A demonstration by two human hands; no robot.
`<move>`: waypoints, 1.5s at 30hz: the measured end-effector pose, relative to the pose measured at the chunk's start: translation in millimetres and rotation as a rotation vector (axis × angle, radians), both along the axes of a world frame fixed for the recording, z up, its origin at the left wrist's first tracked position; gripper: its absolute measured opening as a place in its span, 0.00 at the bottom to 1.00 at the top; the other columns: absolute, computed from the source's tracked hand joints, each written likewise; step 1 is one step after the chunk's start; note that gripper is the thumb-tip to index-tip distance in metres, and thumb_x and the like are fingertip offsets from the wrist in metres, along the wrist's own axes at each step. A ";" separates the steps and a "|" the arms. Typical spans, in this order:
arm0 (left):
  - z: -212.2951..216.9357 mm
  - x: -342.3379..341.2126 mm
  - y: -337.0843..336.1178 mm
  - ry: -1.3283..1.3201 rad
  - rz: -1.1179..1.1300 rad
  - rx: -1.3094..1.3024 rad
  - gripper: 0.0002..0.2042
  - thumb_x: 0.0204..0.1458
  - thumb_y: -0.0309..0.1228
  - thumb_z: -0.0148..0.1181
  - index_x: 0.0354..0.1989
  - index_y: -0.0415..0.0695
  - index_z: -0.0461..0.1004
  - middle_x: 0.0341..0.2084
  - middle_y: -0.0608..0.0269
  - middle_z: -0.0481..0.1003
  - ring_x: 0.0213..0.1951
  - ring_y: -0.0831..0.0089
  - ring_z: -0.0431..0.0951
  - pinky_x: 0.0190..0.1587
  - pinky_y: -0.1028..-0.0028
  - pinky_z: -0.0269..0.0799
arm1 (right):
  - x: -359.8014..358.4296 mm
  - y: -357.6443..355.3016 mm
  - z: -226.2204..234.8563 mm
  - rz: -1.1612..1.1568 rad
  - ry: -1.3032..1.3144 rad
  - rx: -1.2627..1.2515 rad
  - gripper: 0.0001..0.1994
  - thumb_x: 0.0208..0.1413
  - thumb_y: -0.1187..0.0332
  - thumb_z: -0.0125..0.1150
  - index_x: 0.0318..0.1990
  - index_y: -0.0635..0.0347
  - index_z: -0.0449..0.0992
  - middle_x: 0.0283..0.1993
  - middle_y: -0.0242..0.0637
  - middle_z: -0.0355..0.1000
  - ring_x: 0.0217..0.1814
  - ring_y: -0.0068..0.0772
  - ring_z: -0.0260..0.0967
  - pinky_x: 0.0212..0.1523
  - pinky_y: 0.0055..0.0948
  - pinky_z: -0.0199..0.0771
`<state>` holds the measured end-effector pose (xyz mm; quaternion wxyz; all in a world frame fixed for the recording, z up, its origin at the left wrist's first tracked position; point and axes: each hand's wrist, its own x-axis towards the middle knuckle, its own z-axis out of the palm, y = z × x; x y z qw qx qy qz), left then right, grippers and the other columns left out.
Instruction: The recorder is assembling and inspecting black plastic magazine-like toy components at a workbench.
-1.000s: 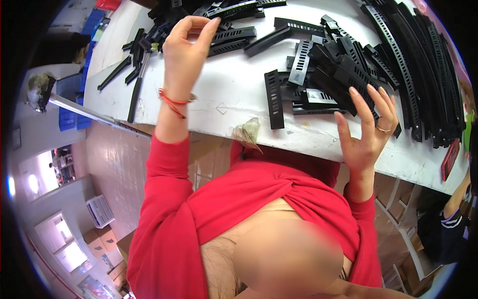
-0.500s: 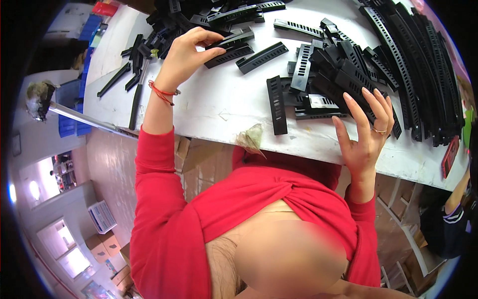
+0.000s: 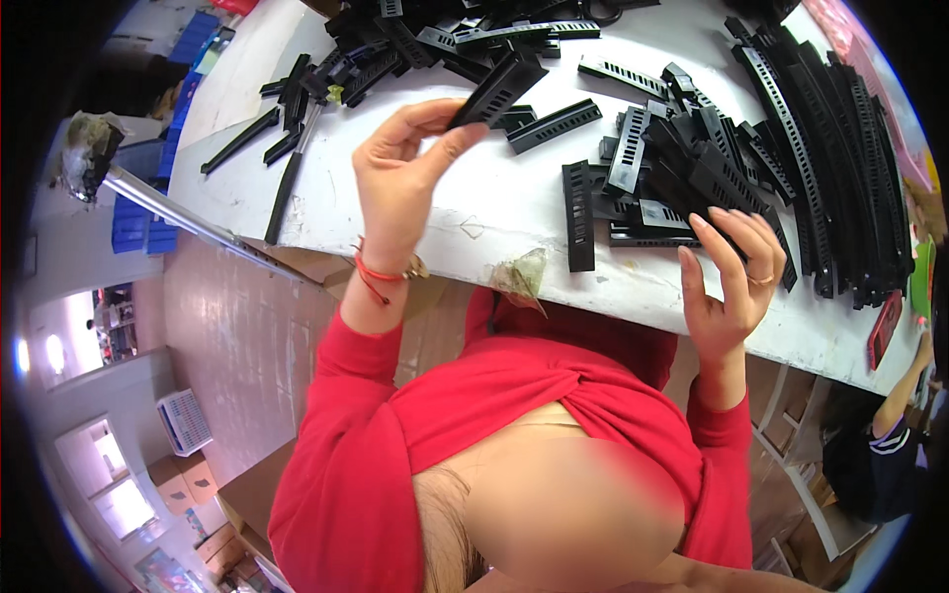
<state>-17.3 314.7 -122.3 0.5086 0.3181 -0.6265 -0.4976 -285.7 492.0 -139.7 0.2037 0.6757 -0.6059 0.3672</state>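
Between the thumb and fingers of my left hand (image 3: 400,173) is a short black slotted strip (image 3: 499,87), raised at a slant above the white table. Beneath it, another black slotted strip (image 3: 556,127) lies flat on the tabletop. My right hand (image 3: 730,287) is open, fingers apart and curved, by the near edge of a heap of black slotted strips (image 3: 682,163). Its fingertips overlap the heap in view; whether they touch it I cannot tell. A single strip (image 3: 578,217) lies at the heap's left side.
Long black slotted strips (image 3: 840,168) are stacked at the right, with a red phone-like object (image 3: 883,331) near them. More black pieces (image 3: 395,44) pile up at the back. A thin dark-handled tool (image 3: 287,198) lies left. Another person's arm (image 3: 902,400) shows far right.
My left hand has lifted the strip off the others and drawn it nearer and to the right, tilting it up. My right hand has barely moved and stays open.
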 end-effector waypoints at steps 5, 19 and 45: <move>-1.4 -41.5 53.6 0.188 0.023 0.045 0.14 0.50 0.14 0.71 0.44 0.37 0.76 0.38 0.60 0.81 0.42 0.77 0.80 0.47 0.78 0.76 | 43.0 -39.0 45.6 0.323 -0.634 0.249 0.25 0.57 0.78 0.67 0.64 0.66 0.73 0.54 0.43 0.80 0.55 0.32 0.77 0.59 0.30 0.73; -23.5 -3.2 5.0 -0.359 0.160 -0.205 0.15 0.60 0.26 0.65 0.55 0.40 0.78 0.42 0.59 0.81 0.46 0.71 0.80 0.52 0.73 0.74 | 17.4 -231.2 83.0 0.281 0.260 0.036 0.15 0.61 0.71 0.56 0.53 0.66 0.73 0.42 0.47 0.78 0.45 0.49 0.77 0.48 0.42 0.76; 6.6 28.8 -18.5 0.050 0.021 0.077 0.15 0.63 0.24 0.62 0.57 0.32 0.75 0.44 0.51 0.82 0.45 0.68 0.84 0.52 0.73 0.82 | 59.8 -188.0 42.6 0.619 0.149 0.218 0.28 0.58 0.68 0.68 0.67 0.44 0.72 0.50 0.40 0.78 0.49 0.44 0.77 0.52 0.37 0.77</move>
